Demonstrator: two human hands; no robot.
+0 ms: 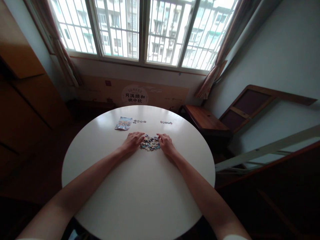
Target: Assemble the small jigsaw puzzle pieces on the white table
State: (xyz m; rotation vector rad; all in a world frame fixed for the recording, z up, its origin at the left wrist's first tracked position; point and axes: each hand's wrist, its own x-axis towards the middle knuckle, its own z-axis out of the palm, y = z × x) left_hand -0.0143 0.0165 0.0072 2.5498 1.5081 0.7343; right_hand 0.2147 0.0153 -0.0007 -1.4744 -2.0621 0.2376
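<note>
A small heap of loose jigsaw pieces (150, 143) lies on the round white table (140, 186). My left hand (133, 141) rests flat at the heap's left edge, fingers stretched toward the pieces. My right hand (165, 143) lies at the heap's right edge, fingers bent onto the pieces; whether it grips one is too small to tell. Further back lie a colourful picture card (123, 123), a short row of joined pieces (139, 121) and another short row (166, 122).
A barred window (142, 30) fills the far wall, with curtains at both sides. A wooden bench (205, 120) stands beyond the table on the right, a wooden cabinet (22, 83) on the left. Framed boards (250, 106) lean on the right wall.
</note>
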